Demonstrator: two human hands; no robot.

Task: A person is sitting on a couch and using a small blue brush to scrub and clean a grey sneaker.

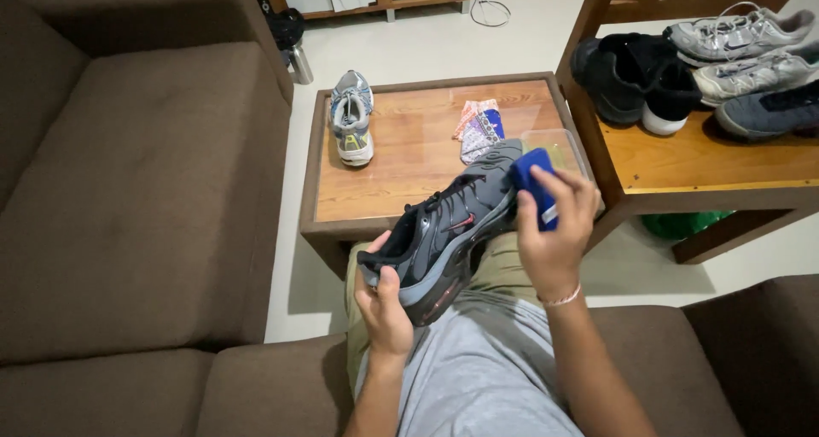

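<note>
Two hands: both of yours were busy over your lap, each closed on something.
Left hand (382, 305): you gripped the heel of a dark shoe (444, 228), thumb over its rim, fingers under the sole.
Right hand (554, 224): you had it wrapped around a blue block (534, 188), pressed against the shoe's toe end.
Shoe: it lay tilted across your lap, heel toward you, toe pointing up toward the table's near edge; dark grey with black laces and small red marks on the side.
Table (409, 160): low, wooden top with a darker frame, straight in front of your knees. On it stood a grey shoe (352, 117) at the far left, toe toward you, and a small heap of patterned cloths (479, 128) near the middle right, with a clear box (559, 147) just beside them.
Bench (708, 160): wooden, to the right of the table, carrying a black pair (636, 83) and three grey trainers (738, 57) lined up.
Sofa (145, 198): brown fabric, wrapping round your left side and under you.
Floor (426, 36): pale and smooth, with a white cable (495, 6) lying at the far wall.
</note>
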